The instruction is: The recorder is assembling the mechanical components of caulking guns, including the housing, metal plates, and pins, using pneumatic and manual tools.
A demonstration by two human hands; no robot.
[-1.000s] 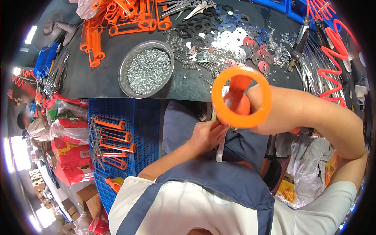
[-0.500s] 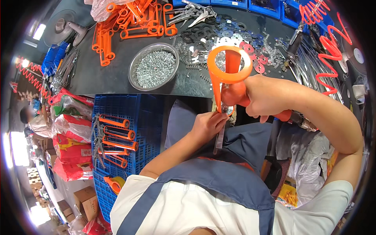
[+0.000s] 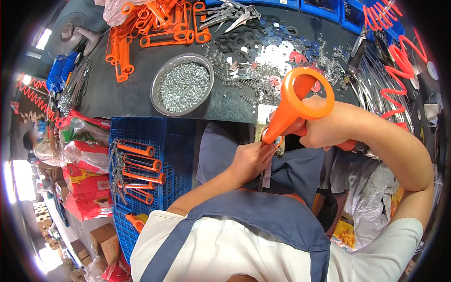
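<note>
The right hand [image 3: 329,129] is clenched around an orange plastic scissor handle [image 3: 293,105], holding it tilted above the lap so that its big finger ring stands up near the table edge and its narrow end points down toward the left hand [image 3: 249,160]. The left hand is pinched shut on a thin metal blade [image 3: 264,176] that hangs down from its fingers, just where the handle's lower tip meets them; the ring partly hides the small parts on the table behind it.

On the dark table [image 3: 122,96], beyond the hands, stands a round metal bowl of small screws [image 3: 183,84], and past it lies a heap of loose orange handles [image 3: 150,23]. To the right of the bowl are scattered washers and discs [image 3: 277,51], silver, black and red, with springs among them. Red coiled cords [image 3: 404,61] lie at the table's right end.

Left of the person's knees stands a blue plastic crate [image 3: 155,136] holding several finished orange-handled tools [image 3: 138,164]. Further left are packed red bags [image 3: 80,178].
</note>
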